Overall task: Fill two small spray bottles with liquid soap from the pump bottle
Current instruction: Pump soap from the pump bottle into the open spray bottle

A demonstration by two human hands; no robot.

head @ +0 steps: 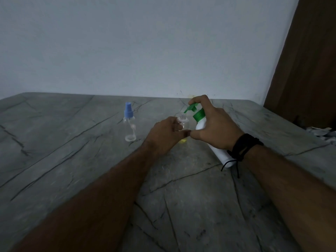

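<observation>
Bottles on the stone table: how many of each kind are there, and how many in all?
Small clear spray bottles: 2, one capped in blue standing alone, one uncapped held by the left hand
White pump bottle with green pump: 1, tilted in the right hand, spout over the open neck
Total: 3

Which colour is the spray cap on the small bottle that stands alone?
Blue, on the small clear plastic spray bottle; the head view shows it best.
</observation>
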